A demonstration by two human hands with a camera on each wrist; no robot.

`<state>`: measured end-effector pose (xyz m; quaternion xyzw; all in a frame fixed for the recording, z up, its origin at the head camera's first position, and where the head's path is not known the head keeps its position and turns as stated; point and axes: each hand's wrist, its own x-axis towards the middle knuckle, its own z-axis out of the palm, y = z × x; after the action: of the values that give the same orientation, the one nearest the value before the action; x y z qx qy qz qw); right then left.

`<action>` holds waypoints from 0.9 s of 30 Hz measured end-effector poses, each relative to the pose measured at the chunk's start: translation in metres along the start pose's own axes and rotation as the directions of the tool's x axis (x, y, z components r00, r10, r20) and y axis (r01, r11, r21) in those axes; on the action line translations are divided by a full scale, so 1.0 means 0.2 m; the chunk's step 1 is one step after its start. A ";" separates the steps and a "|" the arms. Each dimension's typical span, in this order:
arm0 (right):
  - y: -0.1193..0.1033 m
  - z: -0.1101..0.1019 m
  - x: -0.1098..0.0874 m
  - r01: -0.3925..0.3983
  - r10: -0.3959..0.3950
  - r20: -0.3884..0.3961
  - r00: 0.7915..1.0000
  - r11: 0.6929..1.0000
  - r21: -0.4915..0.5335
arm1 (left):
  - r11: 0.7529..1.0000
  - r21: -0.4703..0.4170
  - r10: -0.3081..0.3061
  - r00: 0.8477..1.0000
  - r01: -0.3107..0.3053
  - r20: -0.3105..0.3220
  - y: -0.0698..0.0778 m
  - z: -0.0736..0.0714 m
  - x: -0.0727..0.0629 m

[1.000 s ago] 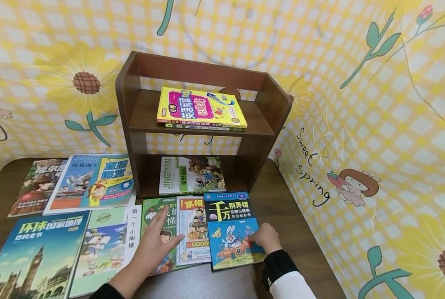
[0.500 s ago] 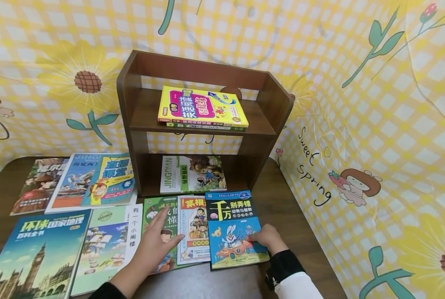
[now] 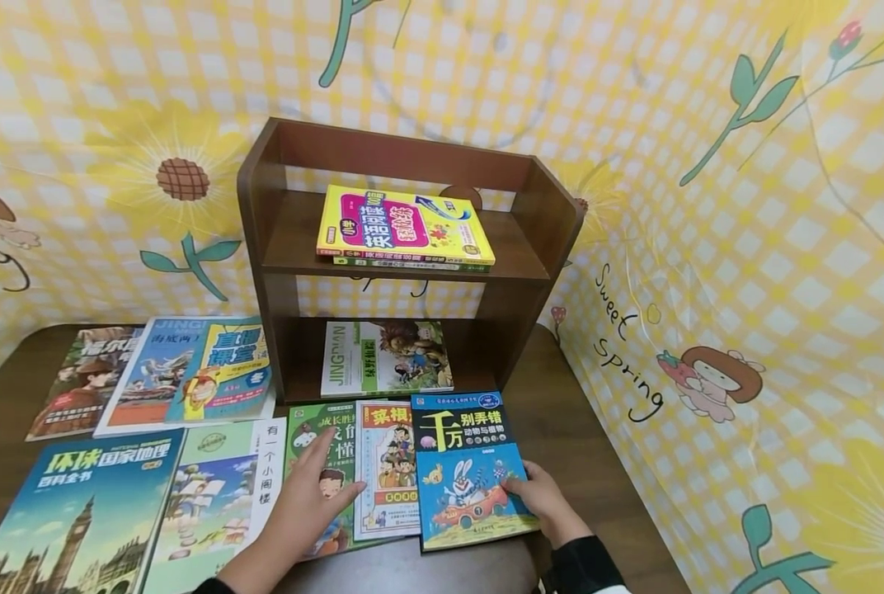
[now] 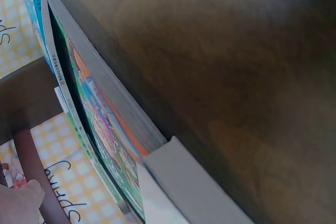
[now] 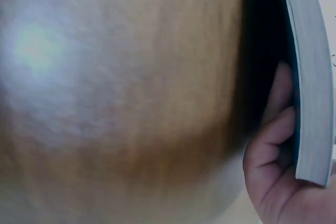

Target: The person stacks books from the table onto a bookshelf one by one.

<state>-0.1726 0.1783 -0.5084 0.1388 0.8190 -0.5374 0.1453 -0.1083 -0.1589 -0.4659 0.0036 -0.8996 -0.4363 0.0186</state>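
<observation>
My right hand [image 3: 548,499] grips the right edge of a blue children's book [image 3: 472,487], thumb on the cover. In the right wrist view the fingers [image 5: 270,145] curl beneath the book [image 5: 315,87], and its edge stands off the dark tabletop. My left hand [image 3: 311,495] has its fingers spread over a green book [image 3: 331,540] and beside an orange-and-white book [image 3: 386,520], holding nothing. The blue book overlaps the orange-and-white one's right side. In the left wrist view my left thumb [image 4: 26,198] shows at the lower left, beside the books' edges.
A brown two-tier shelf [image 3: 405,272] stands behind, with a yellow book [image 3: 405,223] stacked on another above and a green-and-white book [image 3: 386,359] below. Several more books, including a geography book [image 3: 78,511], cover the left of the table [image 3: 590,462]. Patterned cloth [image 3: 709,289] hangs around.
The blue book has shifted slightly right with my right hand, whose fingers go under its edge. My left hand keeps its place over the green book. The head view has tilted up slightly.
</observation>
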 end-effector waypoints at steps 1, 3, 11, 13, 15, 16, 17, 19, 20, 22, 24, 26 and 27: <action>0.00 0.00 0.00 -0.007 0.007 0.008 1.000 1.000 0.005 | 1.000 0.002 -0.001 1.000 0.001 -0.002 0.00 0.00 0.00; 0.01 0.00 0.00 -0.041 0.041 0.007 0.999 0.999 0.020 | 1.000 0.010 0.000 1.000 0.001 -0.004 0.00 0.01 0.00; 0.03 -0.03 0.00 -0.066 0.067 -0.005 0.998 0.985 0.158 | 1.000 -0.006 -0.013 1.000 0.013 0.004 -0.01 0.02 -0.01; 0.03 -0.04 -0.01 -0.042 0.044 -0.003 0.999 0.981 0.192 | 1.000 -0.003 -0.017 1.000 0.017 0.008 -0.01 0.02 -0.01; 0.02 -0.05 -0.02 -0.023 0.022 0.008 1.000 0.974 0.225 | 1.000 0.008 -0.021 1.000 0.021 0.009 -0.01 0.03 -0.01; 0.02 -0.05 -0.02 -0.016 0.012 0.015 1.000 0.971 0.240 | 1.000 0.015 -0.025 1.000 0.024 0.008 -0.02 0.02 -0.01; 0.01 -0.05 -0.03 -0.012 0.007 0.023 1.000 0.968 0.252 | 0.999 0.019 -0.030 1.000 0.030 0.009 -0.02 0.02 0.00; 0.00 -0.06 -0.04 -0.008 -0.003 0.041 0.999 0.964 0.267 | 0.999 0.028 -0.040 0.999 0.039 0.009 -0.02 0.02 0.00; -0.01 -0.07 -0.04 -0.007 -0.007 0.051 0.999 0.962 0.271 | 0.999 0.027 -0.045 0.999 0.044 0.010 -0.03 0.02 0.00; -0.02 -0.08 -0.05 -0.009 -0.011 0.073 0.997 0.961 0.276 | 0.998 0.021 -0.056 0.998 0.056 0.017 -0.03 0.01 0.01; -0.03 -0.09 -0.06 -0.005 -0.029 0.117 0.993 0.960 0.281 | 0.998 0.000 -0.063 0.997 0.063 0.032 -0.04 0.00 0.01; -0.04 -0.10 -0.06 0.004 -0.060 0.185 0.981 0.957 0.289 | 0.995 -0.073 -0.065 0.996 0.069 0.064 -0.04 -0.01 0.01; -0.05 -0.11 -0.06 0.010 -0.079 0.225 0.971 0.957 0.291 | 0.991 -0.113 -0.062 0.995 0.071 0.081 -0.04 -0.02 0.01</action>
<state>-0.1667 0.1929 -0.4867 0.0753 0.7123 -0.6664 0.2071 -0.1111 -0.1671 -0.4687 0.0154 -0.8722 -0.4880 -0.0307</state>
